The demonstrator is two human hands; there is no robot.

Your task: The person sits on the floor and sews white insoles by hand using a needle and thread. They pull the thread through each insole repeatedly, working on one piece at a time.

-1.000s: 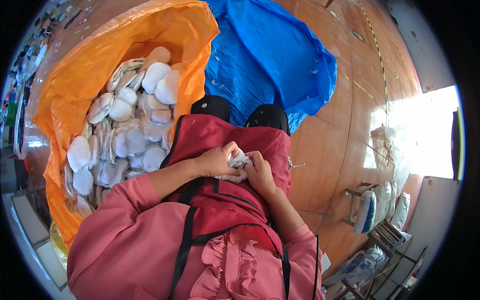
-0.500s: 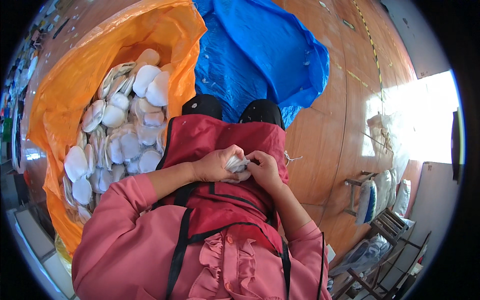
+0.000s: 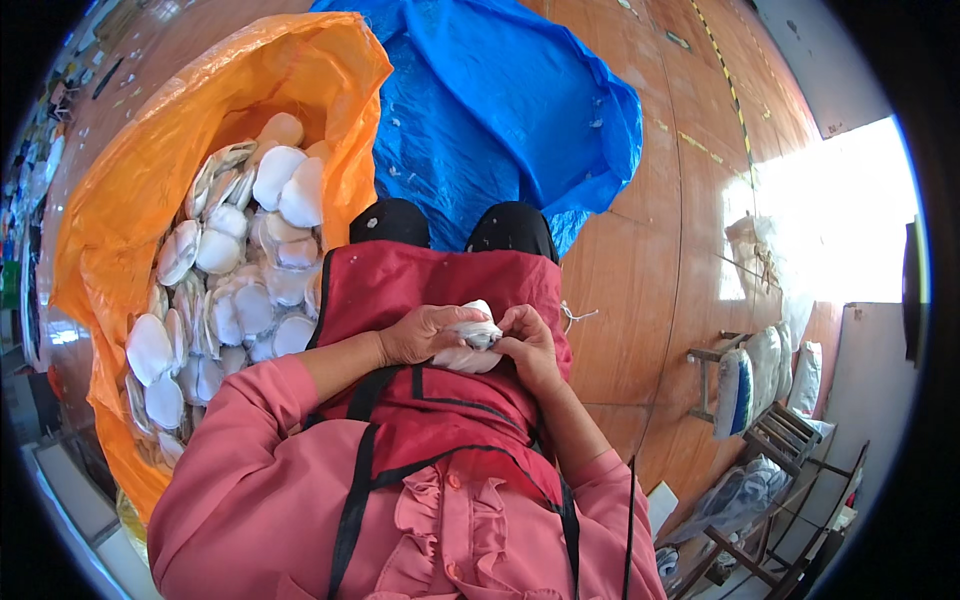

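Note:
Over my lap, on the red apron (image 3: 440, 280), both hands are closed on a soft white pad (image 3: 478, 328). My left hand (image 3: 412, 335) grips it from the left, with the thumb on top. The fingers of my right hand (image 3: 528, 345) pinch its right edge. The pad is bunched up, and a flatter pale part of it spreads below the fingers. Whether it is one pad or a few layers I cannot tell. On my left stands an orange sack (image 3: 90, 240), wide at the mouth, holding many rounded white pads (image 3: 240, 310), some stacked in bundles.
A blue plastic sheet or sack (image 3: 490, 110) lies beyond my knees, beside the orange sack. The reddish-brown floor (image 3: 625, 290) extends to the right. Farther right are a wooden stool (image 3: 780, 437), several stuffed bags (image 3: 765, 365) and a clear plastic bag (image 3: 740, 495).
The white pad now bulges above my left fingers, and more of it shows beneath them. My right fingers have shifted slightly along its edge. The whole view has moved a little.

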